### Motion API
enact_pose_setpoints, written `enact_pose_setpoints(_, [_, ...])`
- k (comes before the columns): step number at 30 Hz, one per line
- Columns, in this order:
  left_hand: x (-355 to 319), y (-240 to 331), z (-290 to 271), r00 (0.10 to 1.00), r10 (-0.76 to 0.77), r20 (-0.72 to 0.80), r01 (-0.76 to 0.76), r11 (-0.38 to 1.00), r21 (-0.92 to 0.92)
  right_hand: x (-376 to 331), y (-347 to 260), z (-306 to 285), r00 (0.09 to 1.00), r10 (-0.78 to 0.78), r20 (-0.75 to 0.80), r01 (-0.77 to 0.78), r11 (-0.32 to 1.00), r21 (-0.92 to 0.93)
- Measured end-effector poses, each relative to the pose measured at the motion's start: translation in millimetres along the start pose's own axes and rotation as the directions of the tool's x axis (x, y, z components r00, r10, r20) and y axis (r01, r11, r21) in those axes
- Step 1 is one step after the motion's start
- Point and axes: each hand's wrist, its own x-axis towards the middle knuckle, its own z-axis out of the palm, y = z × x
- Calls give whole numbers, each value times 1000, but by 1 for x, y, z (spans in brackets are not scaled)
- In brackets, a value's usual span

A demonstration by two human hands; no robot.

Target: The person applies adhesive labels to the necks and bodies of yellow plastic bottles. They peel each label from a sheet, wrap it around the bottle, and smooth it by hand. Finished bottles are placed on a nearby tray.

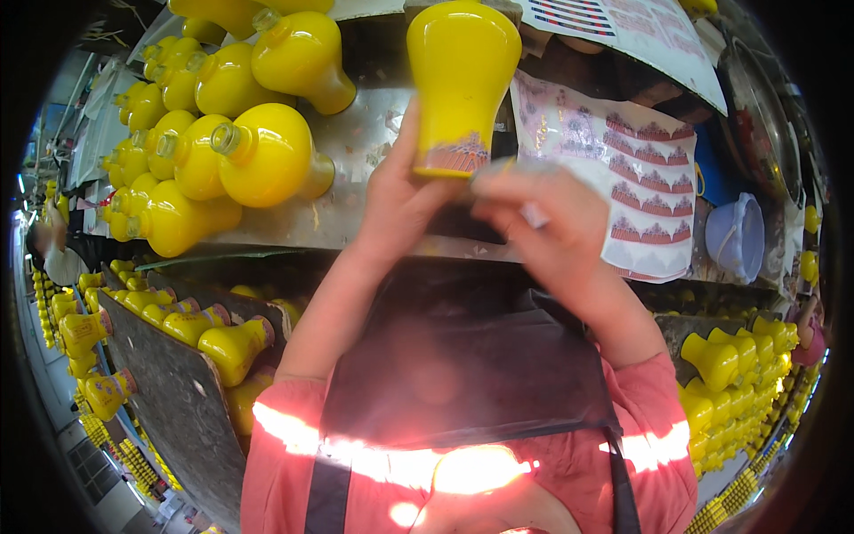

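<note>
My left hand (391, 200) is closed around the foot of a glossy yellow bottle (463, 71), which lies with its wide shoulder away from me. A reddish patterned decal (458, 153) wraps the bottle just above its foot. At the right side of that foot is my right hand (547, 214), blurred by motion with its fingers curled in. A small pale bit shows among these fingers, too smeared to name. Right of the bottle lies a sheet of decals (614, 178) with rows of the same reddish pattern.
Several yellow bottles (267, 156) lie on the metal-topped bench (369, 133) to the left. A pale purple bucket (737, 238) stands at the right. Another printed sheet (640, 36) is at the back. More bottles (236, 347) lie behind a dark board (165, 374) at lower left.
</note>
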Motion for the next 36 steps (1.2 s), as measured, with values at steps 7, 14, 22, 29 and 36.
enact_pose_setpoints(7, [-1, -7, -3, 921, 389, 18, -303, 686, 662, -31, 6, 13, 997, -63, 54, 67, 995, -74])
enact_pose_setpoints(14, [0, -19, -6, 895, 442, 61, -337, 580, 742, -38, 20, 14, 893, 418, -168, -390, 904, 175])
enact_pose_setpoints(22, [1, -18, -13, 866, 488, 104, -399, 550, 734, -28, 10, 10, 975, 191, -111, -192, 981, 7])
enact_pose_setpoints(29, [0, -21, -11, 915, 398, 66, -341, 675, 654, -28, 4, 11, 985, -126, 122, 143, 979, -145])
enact_pose_setpoints(36, [-1, -22, -15, 889, 451, 72, -406, 707, 579, 2, 19, 6, 985, 141, -101, -164, 947, -277])
